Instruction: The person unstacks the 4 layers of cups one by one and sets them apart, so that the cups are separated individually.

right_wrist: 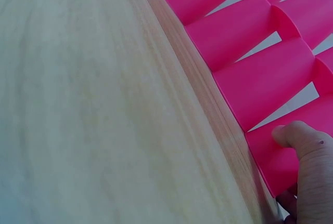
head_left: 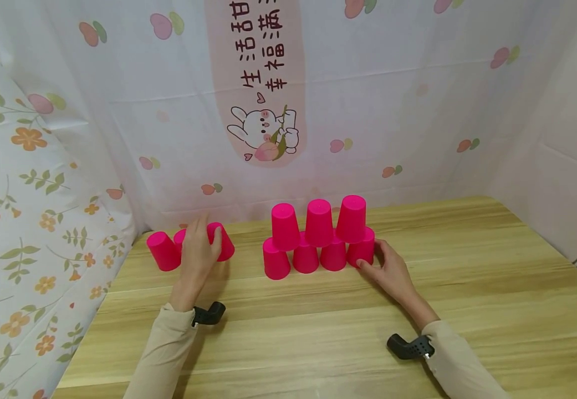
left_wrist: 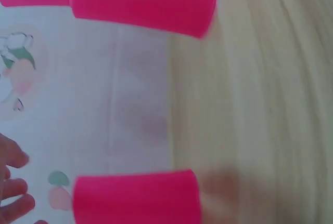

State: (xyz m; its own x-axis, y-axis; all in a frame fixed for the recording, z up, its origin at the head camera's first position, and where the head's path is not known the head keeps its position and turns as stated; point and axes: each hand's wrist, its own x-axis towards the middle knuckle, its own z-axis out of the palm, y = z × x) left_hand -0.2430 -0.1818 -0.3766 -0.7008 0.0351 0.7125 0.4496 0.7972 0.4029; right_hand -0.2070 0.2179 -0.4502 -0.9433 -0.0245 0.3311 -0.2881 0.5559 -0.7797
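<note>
Pink cups stand upside down in two rows, three on top of several. My right hand (head_left: 390, 274) grips the rightmost bottom cup (head_left: 363, 252), its thumb (right_wrist: 297, 136) on the front and the other fingers behind. The top row's right cup (head_left: 352, 219) sits directly above. On the left, my left hand (head_left: 195, 260) hovers by three loose pink cups, fingers extended and thumb apart. It partly covers the middle one (head_left: 179, 238); the right one (head_left: 225, 246) stands just beside the thumb. In the left wrist view the fingertips (left_wrist: 15, 156) are off that cup (left_wrist: 138, 200).
A wooden table (head_left: 288, 338) bears all the cups. Behind it hangs a white curtain (head_left: 393, 111) with a printed rabbit, and a flowered cloth (head_left: 34, 221) borders the left side. Another loose cup (head_left: 163, 252) stands at the far left. Both wrists wear black mounts.
</note>
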